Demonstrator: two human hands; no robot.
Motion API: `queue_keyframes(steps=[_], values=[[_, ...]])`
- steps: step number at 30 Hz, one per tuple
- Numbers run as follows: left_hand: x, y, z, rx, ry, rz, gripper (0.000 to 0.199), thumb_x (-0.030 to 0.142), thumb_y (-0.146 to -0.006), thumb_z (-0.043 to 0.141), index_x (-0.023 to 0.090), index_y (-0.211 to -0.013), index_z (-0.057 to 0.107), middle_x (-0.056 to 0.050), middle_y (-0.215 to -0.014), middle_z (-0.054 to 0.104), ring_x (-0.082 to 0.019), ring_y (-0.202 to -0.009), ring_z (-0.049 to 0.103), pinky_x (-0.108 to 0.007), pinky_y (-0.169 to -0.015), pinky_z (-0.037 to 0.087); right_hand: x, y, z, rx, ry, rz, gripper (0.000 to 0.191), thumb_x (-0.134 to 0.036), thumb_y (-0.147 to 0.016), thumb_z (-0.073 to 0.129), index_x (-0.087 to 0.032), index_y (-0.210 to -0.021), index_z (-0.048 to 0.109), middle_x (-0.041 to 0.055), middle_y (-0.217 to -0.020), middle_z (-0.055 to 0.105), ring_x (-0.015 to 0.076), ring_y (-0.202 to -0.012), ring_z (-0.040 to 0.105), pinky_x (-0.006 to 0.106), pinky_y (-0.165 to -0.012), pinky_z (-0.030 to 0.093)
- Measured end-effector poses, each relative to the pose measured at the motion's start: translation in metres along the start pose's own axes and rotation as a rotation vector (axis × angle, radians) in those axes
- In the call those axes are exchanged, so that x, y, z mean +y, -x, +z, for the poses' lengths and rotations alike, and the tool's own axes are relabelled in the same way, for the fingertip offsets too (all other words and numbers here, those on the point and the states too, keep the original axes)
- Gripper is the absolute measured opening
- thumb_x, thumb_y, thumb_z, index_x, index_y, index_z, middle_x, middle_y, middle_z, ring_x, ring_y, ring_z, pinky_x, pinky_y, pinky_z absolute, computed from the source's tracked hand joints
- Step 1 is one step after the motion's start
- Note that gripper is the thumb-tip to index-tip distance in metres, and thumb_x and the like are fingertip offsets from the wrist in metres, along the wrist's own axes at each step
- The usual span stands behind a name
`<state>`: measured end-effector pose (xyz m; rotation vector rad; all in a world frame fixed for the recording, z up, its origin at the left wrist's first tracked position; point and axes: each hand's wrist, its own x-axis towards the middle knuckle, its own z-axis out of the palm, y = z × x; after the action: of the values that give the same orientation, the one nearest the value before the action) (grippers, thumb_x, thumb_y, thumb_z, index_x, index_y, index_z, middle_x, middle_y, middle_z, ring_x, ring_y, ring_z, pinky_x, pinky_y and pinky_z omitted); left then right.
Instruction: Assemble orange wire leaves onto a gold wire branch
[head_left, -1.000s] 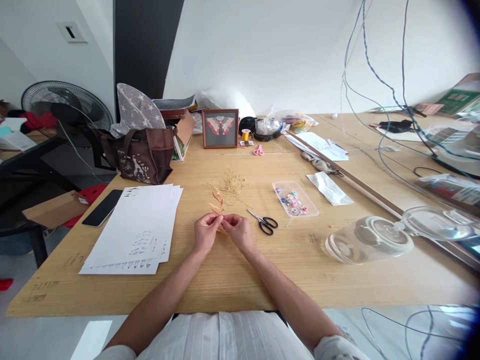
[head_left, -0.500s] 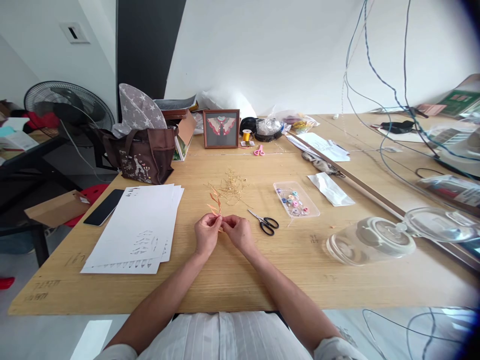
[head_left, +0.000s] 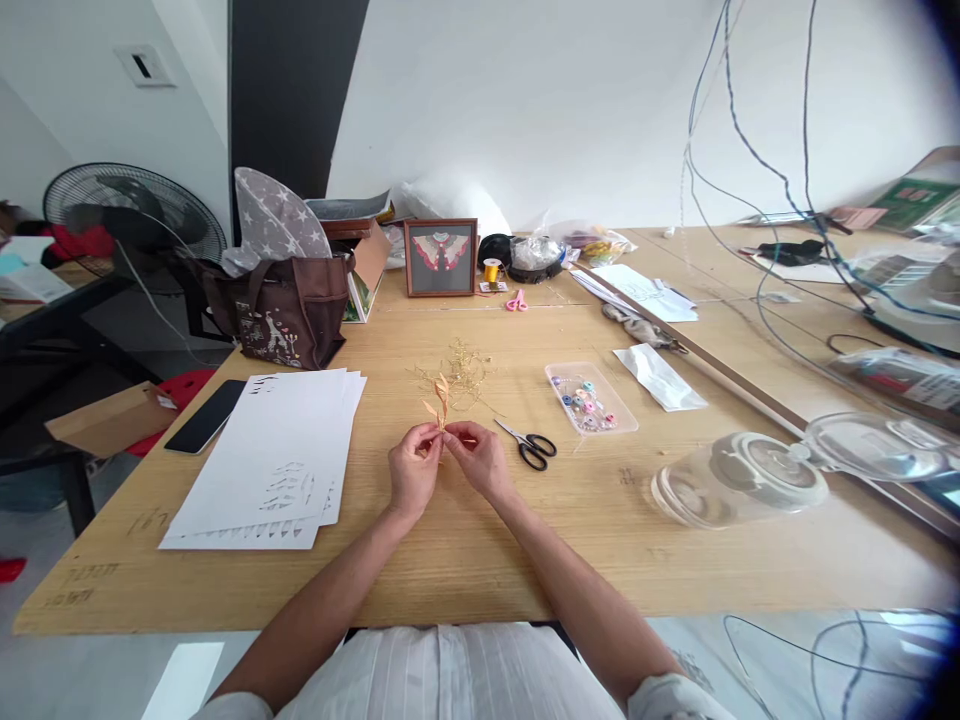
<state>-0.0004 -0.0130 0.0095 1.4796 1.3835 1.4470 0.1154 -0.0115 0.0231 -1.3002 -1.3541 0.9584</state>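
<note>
- a stack of white paper sheets (head_left: 259, 455) with cut leaf shapes lies on the wooden table (head_left: 450, 570), a black smartphone (head_left: 202, 416) just beside it;
- the left hand (head_left: 414, 468) pinches the wire stem of an orange leaf sprig (head_left: 441, 400) between fingers and thumb, a firm grip;
- the sprig stands upright, held above the table, in front of a tangle of gold wire (head_left: 457, 375);
- the right hand (head_left: 480, 460) meets the left, its fingertips (head_left: 459, 432) closed on the same stem;
- black-handled scissors (head_left: 531, 450) lie near the right hand, apart from it; beyond them sits a clear tray of beads (head_left: 589, 398);
- further right, a clear plastic container (head_left: 739, 478) lies on its side.
</note>
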Motion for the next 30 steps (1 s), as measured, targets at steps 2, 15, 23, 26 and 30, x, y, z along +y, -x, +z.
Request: queue_keyframes(steps=[2,15,23,26,30], values=[[0.002,0.001,0.000,-0.011,-0.082,0.064,0.022,0.023,-0.075,0.059,0.017,-0.096,0.057,-0.007,-0.083,0.069,-0.016,-0.074,0.064,-0.029,-0.072,0.050,0.003,-0.002,-0.001,-0.010,-0.028,0.043,0.021,-0.031,-0.072,0.057,-0.013,-0.079,0.066,0.0071,-0.075,0.067,0.0165,-0.065,0.060,0.026,-0.060,0.046],[0.006,-0.002,-0.001,-0.115,0.038,-0.037,0.014,0.018,-0.069,0.061,0.016,-0.082,0.057,-0.004,-0.077,0.068,-0.014,-0.070,0.064,-0.025,-0.069,0.049,0.009,-0.004,-0.002,-0.040,-0.036,0.070,0.023,-0.035,-0.073,0.055,-0.013,-0.073,0.062,0.0047,-0.071,0.064,0.0145,-0.061,0.057,0.024,-0.057,0.042],[-0.001,-0.007,0.002,-0.149,0.313,-0.225,0.019,0.020,-0.065,0.065,0.012,-0.082,0.061,-0.007,-0.080,0.069,-0.017,-0.076,0.065,-0.031,-0.075,0.051,0.011,-0.004,0.002,-0.019,-0.032,0.006,0.022,-0.034,-0.076,0.051,-0.014,-0.075,0.062,0.0040,-0.073,0.064,0.0142,-0.065,0.056,0.024,-0.060,0.042],[-0.003,-0.007,0.002,-0.144,0.318,-0.220,0.020,0.021,-0.066,0.065,0.012,-0.084,0.062,-0.008,-0.081,0.069,-0.018,-0.077,0.066,-0.032,-0.076,0.051,0.011,-0.004,0.002,-0.018,-0.054,-0.006,0.022,-0.033,-0.076,0.052,-0.014,-0.074,0.062,0.0037,-0.072,0.063,0.0144,-0.065,0.057,0.024,-0.061,0.043],[-0.002,-0.006,0.002,-0.133,0.301,-0.176,0.018,0.022,-0.067,0.065,0.013,-0.083,0.061,-0.007,-0.081,0.069,-0.017,-0.077,0.065,-0.030,-0.075,0.051,0.012,-0.003,0.003,-0.025,-0.100,-0.010,0.020,-0.032,-0.075,0.053,-0.014,-0.078,0.063,0.0049,-0.075,0.065,0.0156,-0.069,0.059,0.025,-0.063,0.045]])
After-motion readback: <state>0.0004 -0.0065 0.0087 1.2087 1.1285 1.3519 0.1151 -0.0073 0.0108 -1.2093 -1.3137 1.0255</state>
